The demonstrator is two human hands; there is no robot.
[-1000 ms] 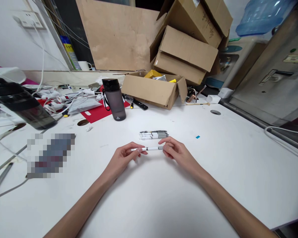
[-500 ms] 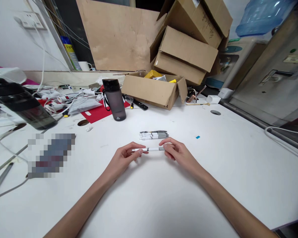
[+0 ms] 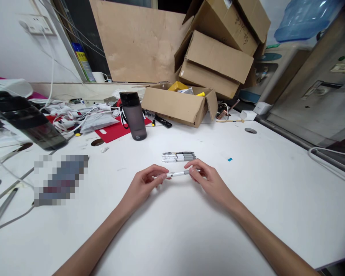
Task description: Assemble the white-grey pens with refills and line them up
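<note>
Both hands hold one white pen [image 3: 176, 174] with a grey grip, level over the white table [image 3: 189, 230]. My left hand [image 3: 145, 183] pinches its left end between thumb and fingers. My right hand [image 3: 207, 179] pinches the grey right end. Just beyond the hands, a small row of similar white and grey pens [image 3: 178, 156] lies flat on the table.
A dark smoky water bottle [image 3: 133, 115] stands behind on a red mat [image 3: 115, 130]. An open cardboard box [image 3: 178, 104] and stacked boxes [image 3: 218, 50] fill the back. Cables and clutter [image 3: 74, 113] lie at left, with a dark container [image 3: 25, 120]. A small blue scrap [image 3: 230, 159] lies to the right.
The pen's right end has tilted slightly upward between the hands. The hands stay in nearly the same place.
</note>
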